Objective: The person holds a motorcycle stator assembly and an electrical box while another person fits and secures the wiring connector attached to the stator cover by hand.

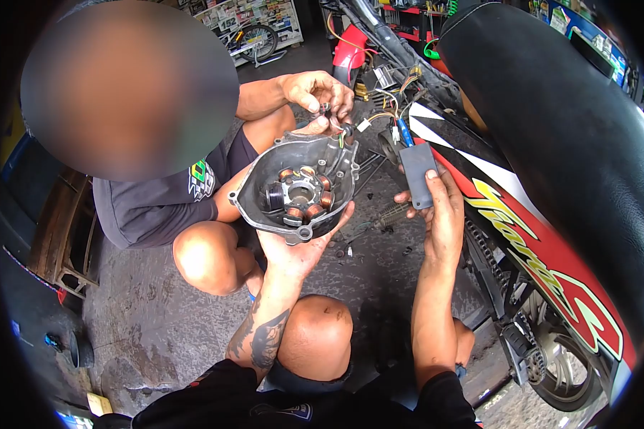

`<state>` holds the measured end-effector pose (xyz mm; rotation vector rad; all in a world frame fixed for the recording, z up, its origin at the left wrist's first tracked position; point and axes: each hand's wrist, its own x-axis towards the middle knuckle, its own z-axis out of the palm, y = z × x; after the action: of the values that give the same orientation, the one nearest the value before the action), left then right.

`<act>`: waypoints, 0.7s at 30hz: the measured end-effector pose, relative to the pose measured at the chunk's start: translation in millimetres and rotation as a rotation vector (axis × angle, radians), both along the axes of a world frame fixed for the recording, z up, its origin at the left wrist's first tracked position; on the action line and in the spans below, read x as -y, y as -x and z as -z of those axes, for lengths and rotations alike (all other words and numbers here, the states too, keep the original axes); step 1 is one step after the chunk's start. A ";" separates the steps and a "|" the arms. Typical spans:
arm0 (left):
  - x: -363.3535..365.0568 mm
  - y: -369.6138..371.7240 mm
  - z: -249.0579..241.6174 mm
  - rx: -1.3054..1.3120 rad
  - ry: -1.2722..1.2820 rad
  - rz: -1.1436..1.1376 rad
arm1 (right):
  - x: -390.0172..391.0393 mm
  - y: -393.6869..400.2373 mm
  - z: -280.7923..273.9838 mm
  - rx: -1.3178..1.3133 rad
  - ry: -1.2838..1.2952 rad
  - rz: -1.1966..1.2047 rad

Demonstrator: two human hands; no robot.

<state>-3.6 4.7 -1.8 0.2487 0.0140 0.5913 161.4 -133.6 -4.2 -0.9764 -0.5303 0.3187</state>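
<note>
My left hand (293, 256) holds a grey metal engine cover (254, 179) from below, palm up, its open side facing me. Inside the cover sits a stator (300, 191) with copper-wound coils around a central hole. Wires leave the cover at its upper right edge. In my right hand (442, 207), thumb on its face, is a dark grey rectangular CDI box (417, 175). A blue wire connector (405, 133) is at the box's upper end. Across from me, a co-worker's hand (322, 94) pinches at the wires beside the cover.
The motorcycle's red-and-black side panel (511, 207) and black seat (551, 107) stand close on my right. Loose wiring with a white connector (364, 125) hangs from its frame. A wooden bench (61, 229) is at the left. Small parts lie on the concrete floor (150, 314).
</note>
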 end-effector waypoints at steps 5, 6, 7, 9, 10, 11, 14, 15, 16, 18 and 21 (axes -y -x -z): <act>2.0 0.1 -1.9 -0.002 0.002 -0.001 | 1.1 0.3 -2.2 -0.003 0.014 0.005; 1.5 0.3 -1.1 -0.003 0.001 -0.002 | 0.8 0.5 -1.6 -0.003 0.013 0.004; 0.8 0.4 0.3 -0.001 -0.003 -0.005 | 0.5 0.7 -0.7 0.000 0.008 0.007; 0.2 0.0 1.9 0.000 -0.008 -0.006 | 0.7 1.0 0.1 0.003 0.003 0.011; 0.0 0.0 2.2 -0.001 -0.014 -0.007 | 0.8 1.2 -0.2 0.001 0.007 0.010; -0.5 -0.1 2.2 -0.001 -0.021 -0.009 | 0.5 1.2 -0.4 0.000 0.011 0.009; -0.8 0.3 1.3 0.009 -0.018 0.003 | 0.0 0.2 1.2 -0.010 0.015 0.005; -0.5 0.0 1.0 0.008 -0.018 0.004 | 0.2 0.2 1.2 -0.010 0.015 0.006; 0.1 -0.4 0.6 -0.004 -0.009 -0.003 | 0.5 0.3 1.1 -0.011 0.015 0.006; 1.0 -0.6 -0.8 -0.015 -0.001 -0.012 | 0.5 0.6 0.6 -0.012 0.015 0.005; 1.7 0.1 -2.1 -0.025 0.016 -0.014 | 0.0 1.3 0.0 -0.006 0.013 0.007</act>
<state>-3.7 3.0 0.2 0.2408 0.0448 0.6017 160.1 -133.6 -4.1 -0.9889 -0.5197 0.3193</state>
